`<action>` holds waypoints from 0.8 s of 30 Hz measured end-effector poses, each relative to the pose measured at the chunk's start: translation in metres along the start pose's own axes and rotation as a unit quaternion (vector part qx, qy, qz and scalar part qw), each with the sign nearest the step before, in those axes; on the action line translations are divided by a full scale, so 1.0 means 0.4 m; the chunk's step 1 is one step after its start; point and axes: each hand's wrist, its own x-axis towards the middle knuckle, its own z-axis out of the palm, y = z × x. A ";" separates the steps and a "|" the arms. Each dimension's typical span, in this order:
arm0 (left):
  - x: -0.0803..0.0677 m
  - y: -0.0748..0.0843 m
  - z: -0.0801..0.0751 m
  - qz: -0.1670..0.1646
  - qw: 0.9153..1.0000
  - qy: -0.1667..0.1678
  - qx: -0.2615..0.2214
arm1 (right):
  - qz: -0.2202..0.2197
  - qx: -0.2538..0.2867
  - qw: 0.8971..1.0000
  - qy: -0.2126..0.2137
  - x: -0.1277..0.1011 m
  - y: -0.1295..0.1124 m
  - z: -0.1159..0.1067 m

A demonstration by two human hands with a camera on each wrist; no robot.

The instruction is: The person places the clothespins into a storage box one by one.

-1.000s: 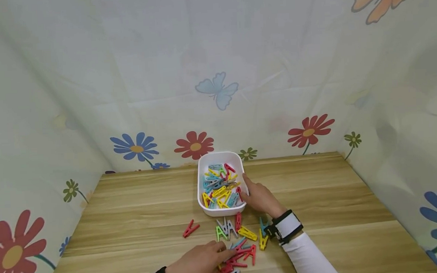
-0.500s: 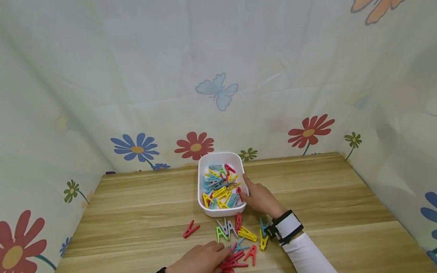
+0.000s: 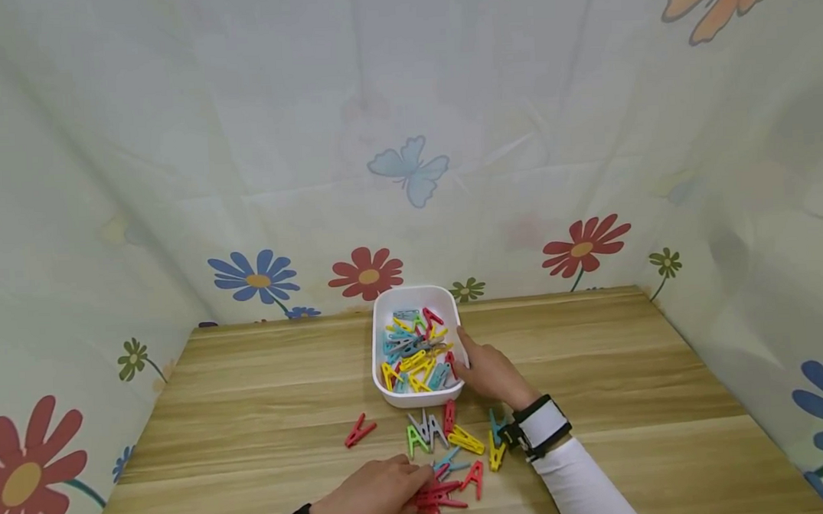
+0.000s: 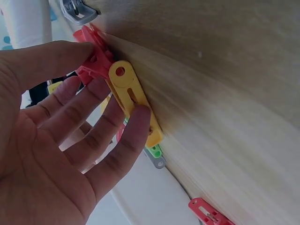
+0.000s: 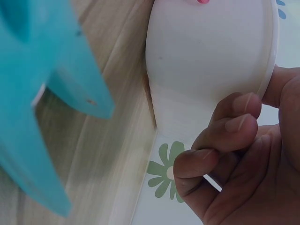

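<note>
Where the table runs out to the left, one red clip lies alone on bare wood, well apart from the rest. Left hand: palm down at the near edge, fingers nearly straight and only slightly bent, tips resting on a yellow clip and touching the red clips beside it; it grips nothing. Loose clips: green, grey, red, yellow and blue, scattered on the table between the two hands, in front of the bin. Bin: white, round-cornered, standing at the middle of the table, holding a heap of mixed clips in blue, yellow, red and grey. Right hand: at the bin's right wall, thumb over the rim and curled fingers against the outside, holding it; wrist strapped with a black-and-white band. Backdrop: flower-printed curtain on three sides.
</note>
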 end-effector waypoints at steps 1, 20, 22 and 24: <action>-0.001 -0.001 0.000 -0.004 1.000 0.000 -0.010 | 0.000 0.000 1.000 0.000 0.000 0.000 0.000; -0.005 -0.019 -0.011 0.016 0.998 0.044 -0.042 | 0.009 0.010 1.000 -0.008 -0.001 -0.006 -0.007; -0.005 -0.020 -0.012 0.020 0.998 0.055 -0.038 | 0.008 0.010 1.000 -0.008 -0.002 -0.006 -0.008; -0.001 -0.021 -0.014 0.023 0.997 0.059 -0.037 | 0.007 0.012 1.000 -0.009 -0.003 -0.006 -0.009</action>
